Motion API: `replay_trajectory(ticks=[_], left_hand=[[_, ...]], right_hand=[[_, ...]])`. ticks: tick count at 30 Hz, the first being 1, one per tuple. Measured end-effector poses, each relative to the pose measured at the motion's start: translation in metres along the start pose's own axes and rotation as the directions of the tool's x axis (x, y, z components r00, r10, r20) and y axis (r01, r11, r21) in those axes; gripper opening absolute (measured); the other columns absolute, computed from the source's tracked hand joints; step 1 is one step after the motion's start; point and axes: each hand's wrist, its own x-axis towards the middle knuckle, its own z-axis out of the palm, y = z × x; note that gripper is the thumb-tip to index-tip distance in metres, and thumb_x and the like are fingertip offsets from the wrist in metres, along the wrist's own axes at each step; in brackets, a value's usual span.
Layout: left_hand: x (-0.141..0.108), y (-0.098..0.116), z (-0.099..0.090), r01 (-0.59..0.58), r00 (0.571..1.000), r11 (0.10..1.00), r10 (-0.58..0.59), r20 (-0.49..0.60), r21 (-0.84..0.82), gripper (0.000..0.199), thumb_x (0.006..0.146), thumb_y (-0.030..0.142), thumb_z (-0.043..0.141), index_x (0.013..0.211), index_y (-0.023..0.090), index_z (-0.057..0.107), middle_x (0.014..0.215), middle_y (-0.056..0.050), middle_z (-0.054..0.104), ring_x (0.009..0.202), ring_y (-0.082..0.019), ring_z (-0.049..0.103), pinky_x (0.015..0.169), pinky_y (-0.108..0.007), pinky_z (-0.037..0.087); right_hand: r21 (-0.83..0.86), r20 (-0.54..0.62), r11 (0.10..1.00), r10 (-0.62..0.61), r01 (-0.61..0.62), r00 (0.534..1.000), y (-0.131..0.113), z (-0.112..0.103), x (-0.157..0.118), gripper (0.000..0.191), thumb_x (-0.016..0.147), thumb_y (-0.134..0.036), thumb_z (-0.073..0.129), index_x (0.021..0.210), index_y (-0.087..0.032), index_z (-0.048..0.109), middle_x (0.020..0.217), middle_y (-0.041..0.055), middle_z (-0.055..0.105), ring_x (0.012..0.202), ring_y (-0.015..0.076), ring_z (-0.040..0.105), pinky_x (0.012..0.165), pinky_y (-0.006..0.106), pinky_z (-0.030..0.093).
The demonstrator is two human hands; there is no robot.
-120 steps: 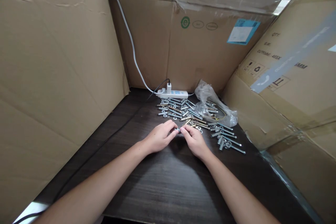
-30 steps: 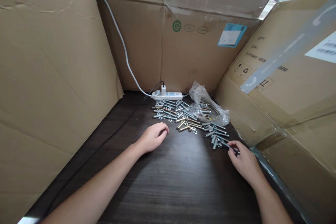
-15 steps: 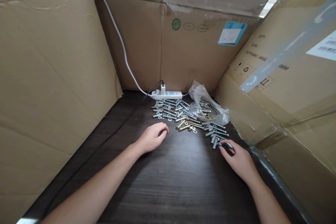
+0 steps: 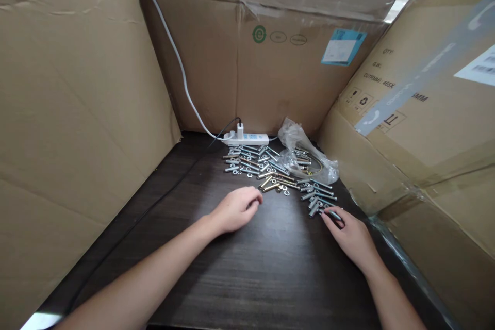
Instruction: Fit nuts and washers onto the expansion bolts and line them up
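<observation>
Right hand (image 4: 350, 237): lay palm-down on table (image 4: 270, 273), fingertips (image 4: 328, 215) touching a bolt (image 4: 335, 214) at near edge of right-hand bolt cluster (image 4: 319, 198); whether pinched or merely touched could not be told. Left hand (image 4: 235, 210): rested on table, fingers loosely curled, thumb tucked under; whether anything lay inside could not be told; sat just short of brass-coloured bolts (image 4: 270, 184) and washers (image 4: 285, 191).

Bolt: lay flat on dark wood, at right of table, near cardboard box (image 4: 425, 129) on that side.

Bolt cluster: silver, lay in loose row from bag towards right hand, pieces touching or overlapping.

Main spread of bolts (image 4: 251, 162): silver with some brass, lay in rough rows with washers among them, between left hand and power strip (image 4: 246, 139).

Bag (image 4: 305, 152): clear plastic, crumpled, held more hardware, sat just right of main spread and behind cluster.

Power strip: white, lay along back of table against rear box (image 4: 270, 62); white plug (image 4: 240, 129) seated in it, white cable (image 4: 178, 62) rose up left along seam between boxes; black cable (image 4: 154, 206) ran forward across table's left side.

Boxes: cardboard, walled table on left (image 4: 77, 113), rear and right; rear one bore blue label (image 4: 342, 46) and green round mark (image 4: 259, 34).
</observation>
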Motion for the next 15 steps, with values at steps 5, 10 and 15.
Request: replay_trajectory(ticks=[5, 10, 15], left_hand=[[0.027, 0.041, 0.034, -0.16, 0.975, 0.979, 0.137, 0.176, 0.128, 0.013, 0.088, 0.021, 0.045, 0.097, 0.02, 0.053, 0.092, -0.002, 0.06, 0.086, -0.016, 0.056, 0.078, -0.028, 0.043], [0.058, 0.071, 0.064, -0.217, 0.97, 0.947, 0.181, 0.163, 0.236, 0.02, 0.088, 0.024, 0.044, 0.107, 0.021, 0.05, 0.103, -0.005, 0.056, 0.092, -0.019, 0.053, 0.078, -0.03, 0.041], [0.069, 0.072, 0.079, -0.226, 0.97, 0.92, 0.182, 0.162, 0.32, 0.019, 0.087, 0.025, 0.045, 0.105, 0.02, 0.051, 0.101, -0.005, 0.054, 0.09, -0.02, 0.05, 0.075, -0.032, 0.04]], right_hand=[[-0.003, -0.029, 1.0, 0.006, -0.006, 1.0, -0.001, -0.001, 0.0, 0.032, 0.082, -0.046, 0.049, 0.095, -0.021, 0.064, 0.096, 0.0072, 0.069, 0.074, 0.0201, 0.066, 0.066, 0.028, 0.051], [0.076, -0.028, 0.997, 0.004, -0.001, 1.0, -0.001, -0.004, 0.001, 0.03, 0.083, -0.043, 0.047, 0.096, -0.02, 0.063, 0.092, 0.0069, 0.069, 0.079, 0.02, 0.066, 0.071, 0.028, 0.051], [0.149, -0.028, 0.989, 0.029, -0.025, 0.999, -0.004, -0.007, 0.0, 0.027, 0.082, -0.039, 0.047, 0.097, -0.021, 0.06, 0.092, 0.0067, 0.069, 0.079, 0.0194, 0.067, 0.07, 0.027, 0.052]])
